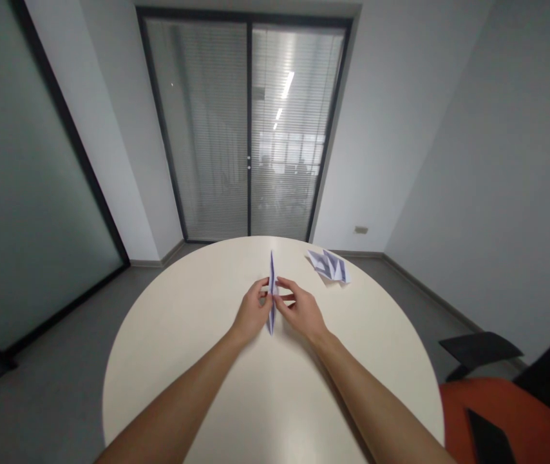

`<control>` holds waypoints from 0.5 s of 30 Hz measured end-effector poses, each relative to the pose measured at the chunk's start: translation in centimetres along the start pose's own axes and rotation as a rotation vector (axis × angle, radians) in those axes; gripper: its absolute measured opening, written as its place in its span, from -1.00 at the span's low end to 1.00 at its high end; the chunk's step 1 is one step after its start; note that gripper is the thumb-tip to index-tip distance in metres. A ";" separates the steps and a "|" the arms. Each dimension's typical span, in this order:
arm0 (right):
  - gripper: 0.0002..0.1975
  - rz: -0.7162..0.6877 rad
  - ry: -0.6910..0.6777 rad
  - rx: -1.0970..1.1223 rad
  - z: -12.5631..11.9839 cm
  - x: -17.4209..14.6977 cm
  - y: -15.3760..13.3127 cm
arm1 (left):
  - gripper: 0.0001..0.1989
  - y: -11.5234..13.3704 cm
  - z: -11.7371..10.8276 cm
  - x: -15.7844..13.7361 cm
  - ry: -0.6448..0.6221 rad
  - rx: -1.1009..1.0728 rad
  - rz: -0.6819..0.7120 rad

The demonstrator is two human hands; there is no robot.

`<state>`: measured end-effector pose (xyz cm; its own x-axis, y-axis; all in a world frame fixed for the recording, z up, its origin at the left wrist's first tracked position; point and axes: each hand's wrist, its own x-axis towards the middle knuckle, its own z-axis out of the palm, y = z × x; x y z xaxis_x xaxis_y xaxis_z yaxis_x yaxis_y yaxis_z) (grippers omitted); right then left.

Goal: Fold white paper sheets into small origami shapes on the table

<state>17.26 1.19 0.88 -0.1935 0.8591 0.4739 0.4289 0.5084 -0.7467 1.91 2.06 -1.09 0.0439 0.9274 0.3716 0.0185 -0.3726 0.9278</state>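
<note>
A narrow piece of folded paper (272,267), pale violet-white, is held edge-on above the middle of the table, its long side pointing away from me. My left hand (254,309) pinches it from the left, thumb and fingers on its near side. From the right, my right hand (303,309) grips the same paper with thumb and fingertips. How the layers lie between my fingers is hidden. Farther back to the right, another folded paper (329,267) with several zigzag creases rests on the table, touched by neither hand.
Both forearms reach over a round cream table (169,361). At the right stands an orange chair (511,412) with black armrests. Beyond the table are a glass door (198,142) with blinds, white walls, and a frosted glass panel (28,193) on the left.
</note>
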 end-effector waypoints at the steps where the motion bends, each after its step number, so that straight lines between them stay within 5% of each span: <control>1: -0.52 -0.004 0.002 0.009 0.1 0.0 -0.1 | -0.59 0.0 0.0 0.0 0.007 -0.004 -0.003; 7: -0.48 -0.011 0.039 0.047 -0.1 0.2 -0.2 | -0.62 0.1 0.0 -0.1 0.007 0.021 0.039; 15: -0.50 -0.005 0.097 -0.098 -0.2 0.3 0.5 | -0.64 -0.9 -0.9 0.4 0.174 0.229 0.153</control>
<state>17.61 1.69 0.78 -0.1116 0.8444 0.5240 0.5131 0.5005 -0.6973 0.96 2.76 -1.74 -0.1071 0.8447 0.5245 0.2502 -0.4876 0.8364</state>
